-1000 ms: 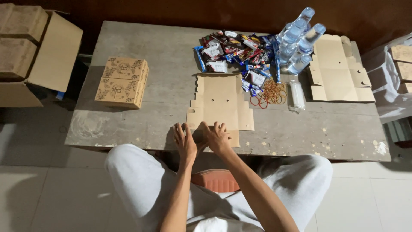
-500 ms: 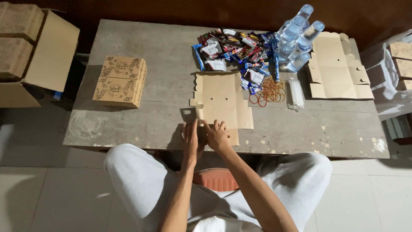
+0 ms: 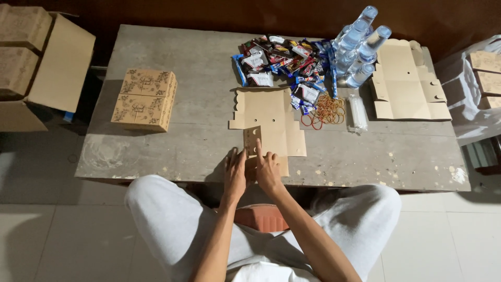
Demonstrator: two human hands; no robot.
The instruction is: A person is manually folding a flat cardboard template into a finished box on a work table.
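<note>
A flat, unfolded brown cardboard box blank lies on the grey table in front of me. Its near flap is folded up. My left hand presses against the left side of that flap with fingers upright. My right hand rests on the blank's near end, index finger pointing up against the flap. Both hands sit at the table's near edge.
Two assembled patterned boxes stand at the left. Snack packets, water bottles, rubber bands and a stack of flat blanks lie at the back right. More boxes sit off the table, left and right.
My hands lay flat on the blank's near end; they have since lifted its near flap upright and moved slightly forward.
</note>
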